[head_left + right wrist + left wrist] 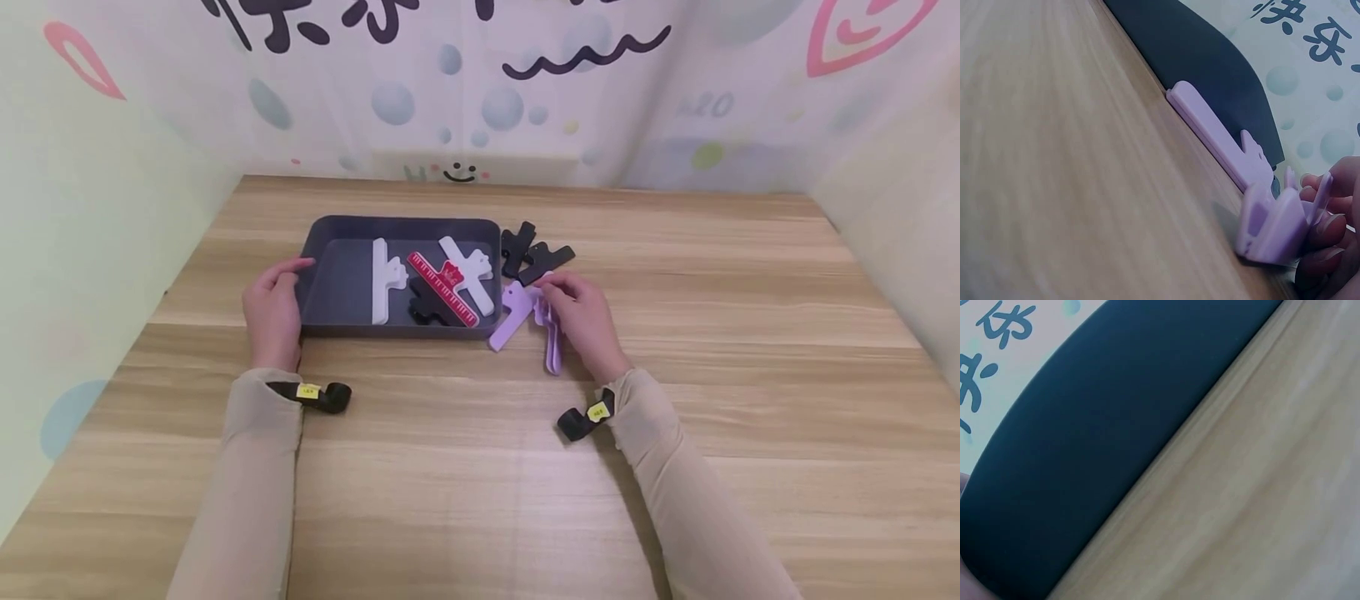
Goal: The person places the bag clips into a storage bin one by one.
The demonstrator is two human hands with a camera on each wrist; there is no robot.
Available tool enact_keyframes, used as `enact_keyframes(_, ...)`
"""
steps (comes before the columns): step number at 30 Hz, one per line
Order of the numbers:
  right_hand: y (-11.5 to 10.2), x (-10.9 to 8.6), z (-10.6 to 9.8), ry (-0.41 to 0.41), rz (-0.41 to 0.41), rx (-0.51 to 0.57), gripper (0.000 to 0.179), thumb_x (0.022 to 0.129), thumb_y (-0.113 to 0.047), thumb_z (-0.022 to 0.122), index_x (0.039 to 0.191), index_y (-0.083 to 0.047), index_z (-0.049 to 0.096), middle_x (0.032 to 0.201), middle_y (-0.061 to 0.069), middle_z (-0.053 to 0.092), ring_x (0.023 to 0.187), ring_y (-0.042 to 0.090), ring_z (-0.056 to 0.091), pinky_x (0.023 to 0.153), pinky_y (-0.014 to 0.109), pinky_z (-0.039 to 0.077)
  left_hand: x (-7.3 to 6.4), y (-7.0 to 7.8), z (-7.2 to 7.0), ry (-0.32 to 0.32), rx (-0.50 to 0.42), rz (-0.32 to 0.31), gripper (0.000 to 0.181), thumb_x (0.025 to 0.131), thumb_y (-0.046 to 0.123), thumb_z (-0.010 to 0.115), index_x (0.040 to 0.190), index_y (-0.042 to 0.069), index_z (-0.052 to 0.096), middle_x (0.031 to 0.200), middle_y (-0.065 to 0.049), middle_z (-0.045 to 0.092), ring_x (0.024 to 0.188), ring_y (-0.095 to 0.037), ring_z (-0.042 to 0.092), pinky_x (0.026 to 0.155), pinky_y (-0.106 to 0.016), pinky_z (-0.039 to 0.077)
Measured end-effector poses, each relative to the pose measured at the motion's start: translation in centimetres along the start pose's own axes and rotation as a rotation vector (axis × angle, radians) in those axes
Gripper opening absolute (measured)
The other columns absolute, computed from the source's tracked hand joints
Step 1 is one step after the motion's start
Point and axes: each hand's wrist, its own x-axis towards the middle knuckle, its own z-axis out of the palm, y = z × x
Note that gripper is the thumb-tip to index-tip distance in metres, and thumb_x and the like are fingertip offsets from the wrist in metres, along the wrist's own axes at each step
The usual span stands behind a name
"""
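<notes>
A dark grey tray (pixel 337 331) lies on the table with several bag clips in it. Inside are a white clip (pixel 380 283), a second white clip (pixel 474 283), a red patterned clip (pixel 442 287) and a black clip (pixel 426 302) partly under the red one. My left hand (pixel 272 312) holds the tray's left end, its fingers at the rim. Beyond the right wall, my right hand (pixel 585 321) pinches the handles of a purple clip (pixel 1279 228), whose jaws point toward me. Another purple clip (pixel 512 312) leans by the tray's right front corner.
Two black clips (pixel 546 262) lie outside the tray near its back right corner. Wood-grain table (pixel 450 467) stretches in front and to the right. A printed wall covering (pixel 337 125) stands behind the table's back edge.
</notes>
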Motion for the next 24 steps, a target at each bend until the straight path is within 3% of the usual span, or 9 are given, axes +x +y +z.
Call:
enact_keyframes(7, -0.14, -0.06, -0.05, -0.001, 0.010, -0.013, 0.022, 0.088, -0.030, 0.053, 0.102, -0.017, 0.065, 0.099, -0.001, 0.059, 0.085, 0.014, 0.049, 0.068, 0.028, 0.042, 0.00, 0.06, 0.03, 0.007, 0.008, 0.000, 0.032, 0.093, 0.014, 0.038, 0.106, 0.016, 0.067, 0.129, 0.002, 0.049, 0.119, -0.003, 0.035, 0.103, -0.022, 0.020)
enact_keyframes(15, -0.30, -0.17, -0.04, 0.002, 0.009, -0.008, 0.022, 0.087, -0.031, 0.054, 0.101, -0.018, 0.065, 0.091, 0.001, 0.057, 0.065, 0.015, 0.047, 0.052, 0.024, 0.039, 0.02, 0.13, 0.03, 0.004, -0.004, -0.005, 0.032, 0.093, 0.014, 0.038, 0.107, 0.016, 0.067, 0.129, 0.002, 0.048, 0.119, -0.004, 0.035, 0.104, -0.023, 0.019)
enact_keyframes(24, -0.29, -0.20, 0.00, 0.007, 0.017, -0.014, 0.023, 0.087, -0.032, 0.054, 0.102, -0.017, 0.065, 0.092, 0.000, 0.057, 0.069, 0.014, 0.047, 0.054, 0.024, 0.039, -0.01, 0.11, 0.00, -0.006, 0.007, -0.009, 0.032, 0.094, 0.016, 0.037, 0.109, 0.015, 0.065, 0.131, 0.003, 0.047, 0.122, -0.004, 0.033, 0.104, -0.024, 0.018)
